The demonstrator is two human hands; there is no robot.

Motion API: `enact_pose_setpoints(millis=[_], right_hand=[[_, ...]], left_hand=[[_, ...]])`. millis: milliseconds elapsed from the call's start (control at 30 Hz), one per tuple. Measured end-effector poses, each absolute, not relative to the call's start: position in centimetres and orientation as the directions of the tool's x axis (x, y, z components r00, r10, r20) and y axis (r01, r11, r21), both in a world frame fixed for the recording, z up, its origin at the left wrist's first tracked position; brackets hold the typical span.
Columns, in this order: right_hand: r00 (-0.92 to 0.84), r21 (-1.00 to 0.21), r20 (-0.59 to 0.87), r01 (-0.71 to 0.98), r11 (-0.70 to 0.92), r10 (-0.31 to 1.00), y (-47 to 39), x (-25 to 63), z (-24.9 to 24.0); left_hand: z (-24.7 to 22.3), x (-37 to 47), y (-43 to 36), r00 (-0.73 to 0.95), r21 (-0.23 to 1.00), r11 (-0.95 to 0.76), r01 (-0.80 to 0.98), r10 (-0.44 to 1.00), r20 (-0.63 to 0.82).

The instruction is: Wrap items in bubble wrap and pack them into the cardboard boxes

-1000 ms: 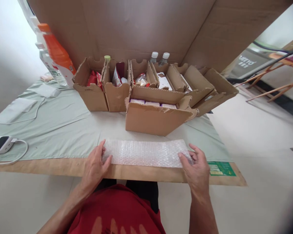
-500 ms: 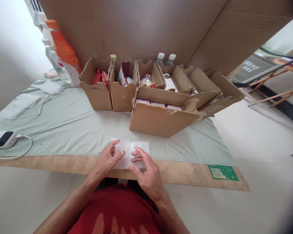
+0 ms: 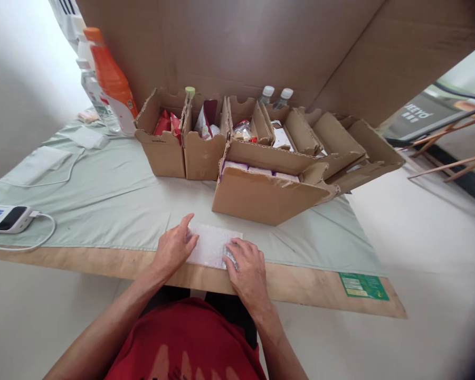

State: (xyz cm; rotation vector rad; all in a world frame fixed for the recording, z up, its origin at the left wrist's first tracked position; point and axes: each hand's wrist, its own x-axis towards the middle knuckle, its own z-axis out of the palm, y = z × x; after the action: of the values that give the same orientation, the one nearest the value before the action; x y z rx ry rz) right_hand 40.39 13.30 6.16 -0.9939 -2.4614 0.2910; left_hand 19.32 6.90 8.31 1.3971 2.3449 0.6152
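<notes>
A flat, clear bubble-wrap sheet [image 3: 209, 245] lies at the table's front edge, partly over the bare wooden strip. My left hand [image 3: 175, 246] is at its left edge, thumb and forefinger spread apart, with nothing visible between them. At the sheet's right end rests my right hand [image 3: 246, 266], its fingers curled over a crumpled, shiny part of the wrap. What lies under those fingers is mostly hidden. Beyond the sheet stands a cardboard box [image 3: 257, 203] with several white and purple packs [image 3: 260, 171] inside.
Behind are cardboard bins [image 3: 167, 155] holding packets. An orange bottle [image 3: 113, 79] and clear bottles stand at the back left. A white device [image 3: 8, 218] with a cable lies at the left. A large cardboard panel [image 3: 237, 47] rises behind the bins.
My hands have moved apart. The left opened at the sheet's left edge, and the right went from hovering over the wrap to resting on its right end. The view shifted slightly.
</notes>
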Motion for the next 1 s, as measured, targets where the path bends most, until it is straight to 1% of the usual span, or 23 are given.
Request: enact_pose_setpoints(millis=[100,167,233,300,367,433,500,567,667,800,867,1000], right_hand=[[-0.623,-0.374,0.314,0.612,0.697,0.716,13.5,40.5,5.5],[-0.615,-0.385,0.318,0.612,0.691,0.721,13.5,40.6,5.2],[-0.61,-0.387,0.323,0.612,0.689,0.723,13.4,40.6,5.0],[-0.615,-0.385,0.323,0.609,0.693,0.72,13.4,40.6,5.0],[-0.629,-0.376,0.316,0.604,0.703,0.71,13.6,40.7,5.1],[-0.653,-0.363,0.3,0.596,0.716,0.696,13.8,41.0,5.4],[-0.66,-0.35,0.299,0.595,0.723,0.689,14.1,41.2,5.8],[-0.646,-0.342,0.323,0.602,0.722,0.692,14.2,41.0,6.4],[-0.656,-0.349,0.354,0.568,0.745,0.666,14.1,39.1,6.9],[-0.778,-0.357,0.28,0.459,0.813,0.562,13.8,36.5,6.1],[-0.802,-0.342,0.235,0.461,0.819,0.549,13.8,36.7,5.3],[-0.79,-0.269,0.199,0.525,0.807,0.58,14.1,39.8,4.2]], left_hand=[[7.7,19.1,7.2,-0.46,0.448,0.455,0.77,0.882,-0.106],[7.3,19.0,7.0,-0.465,0.422,0.455,0.784,0.881,-0.087],[7.0,18.9,6.5,-0.462,0.403,0.418,0.814,0.887,0.012],[7.0,19.2,5.9,-0.429,0.366,0.346,0.864,0.887,0.172],[6.9,19.9,5.3,-0.337,0.316,0.236,0.919,0.885,0.32],[6.7,21.0,4.9,-0.204,0.268,0.106,0.958,0.905,0.374],[6.1,22.1,4.8,-0.082,0.24,-0.002,0.971,0.937,0.34],[5.2,22.8,4.7,-0.023,0.238,-0.044,0.97,0.962,0.271],[4.1,23.1,4.7,-0.015,0.257,-0.041,0.966,0.977,0.212],[3.6,22.6,4.4,0.004,0.247,-0.059,0.967,0.976,0.217],[3.6,22.4,4.4,0.013,0.239,-0.067,0.969,0.975,0.222],[3.9,22.3,4.3,0.018,0.233,-0.066,0.97,0.979,0.203]])
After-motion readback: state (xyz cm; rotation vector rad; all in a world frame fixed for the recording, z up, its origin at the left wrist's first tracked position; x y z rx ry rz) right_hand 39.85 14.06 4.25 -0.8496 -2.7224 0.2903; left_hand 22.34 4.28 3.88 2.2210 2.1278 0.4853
